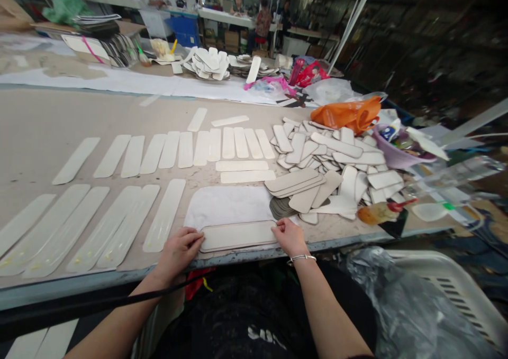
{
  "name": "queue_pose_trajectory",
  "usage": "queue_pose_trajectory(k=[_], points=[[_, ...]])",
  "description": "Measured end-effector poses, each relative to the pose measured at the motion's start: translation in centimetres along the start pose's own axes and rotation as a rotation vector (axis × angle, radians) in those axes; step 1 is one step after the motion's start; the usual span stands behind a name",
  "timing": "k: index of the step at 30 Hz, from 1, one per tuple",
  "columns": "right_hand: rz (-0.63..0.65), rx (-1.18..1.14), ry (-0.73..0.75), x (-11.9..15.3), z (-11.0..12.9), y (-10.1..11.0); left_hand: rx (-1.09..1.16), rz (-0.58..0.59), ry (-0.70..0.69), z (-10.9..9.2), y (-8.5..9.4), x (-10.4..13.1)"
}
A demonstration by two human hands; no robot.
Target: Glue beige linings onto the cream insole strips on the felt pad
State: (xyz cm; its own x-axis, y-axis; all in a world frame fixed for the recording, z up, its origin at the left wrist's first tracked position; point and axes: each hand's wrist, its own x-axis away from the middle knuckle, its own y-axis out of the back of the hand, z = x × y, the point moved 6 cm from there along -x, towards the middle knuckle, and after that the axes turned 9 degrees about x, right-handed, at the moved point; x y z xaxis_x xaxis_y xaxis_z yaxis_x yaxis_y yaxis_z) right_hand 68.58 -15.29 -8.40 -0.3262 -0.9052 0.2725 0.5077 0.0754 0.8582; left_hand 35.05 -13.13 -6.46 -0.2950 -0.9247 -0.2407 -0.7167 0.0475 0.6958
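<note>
A long pale strip with rounded corners and a dark edge [238,235] lies along the table's front edge, partly over a white cloth-like sheet [232,203]. My left hand [181,247] pinches its left end between thumb and fingers. At the opposite end, my right hand [290,236] pinches the right tip; a bracelet circles that wrist. Just beyond my right hand sits a stack of grey-edged strips [296,184]. Glossy strips with yellowish smears [129,227] lie in a slanted row left of my left hand.
A big heap of strips [337,153] covers the right side, near an orange bag [347,114] and a purple basin [400,150]. A bottle of amber liquid with a red nozzle [375,212] lies by the edge. Below right stands a white plastic basket [448,274]. People work behind.
</note>
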Motion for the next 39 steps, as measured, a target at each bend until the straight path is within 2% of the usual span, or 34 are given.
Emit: queue_pose_trajectory(k=[11, 13, 17, 19, 27, 34, 36, 39], points=[[-0.025, -0.009, 0.019, 0.0, -0.4, -0.4, -0.062, 0.050, 0.012, 0.4, -0.5, -0.3], [-0.028, -0.005, 0.017, 0.1, -0.3, -0.4, -0.067, 0.067, 0.042, 0.5, -0.6, -0.4], [-0.026, -0.012, 0.015, 0.2, -0.3, -0.3, -0.070, 0.090, 0.188, 1.4, -0.6, -0.6], [-0.028, -0.014, 0.012, 0.2, -0.2, -0.3, -0.057, 0.097, 0.209, 1.7, -0.6, -0.7], [-0.015, -0.016, -0.004, 0.3, -0.1, -0.2, -0.136, 0.107, 0.096, 1.7, -0.9, -0.9], [-0.101, 0.184, 0.039, 0.9, 1.0, 0.8, -0.209, 0.070, -0.068, 1.6, -1.7, 0.1], [-0.107, 0.196, 0.034, 0.8, 0.7, 1.0, -0.228, 0.055, -0.084, 1.6, -1.7, 0.3], [-0.050, 0.096, 0.015, 0.5, -0.4, 1.1, -0.252, 0.061, -0.103, 1.4, -1.8, 0.3]])
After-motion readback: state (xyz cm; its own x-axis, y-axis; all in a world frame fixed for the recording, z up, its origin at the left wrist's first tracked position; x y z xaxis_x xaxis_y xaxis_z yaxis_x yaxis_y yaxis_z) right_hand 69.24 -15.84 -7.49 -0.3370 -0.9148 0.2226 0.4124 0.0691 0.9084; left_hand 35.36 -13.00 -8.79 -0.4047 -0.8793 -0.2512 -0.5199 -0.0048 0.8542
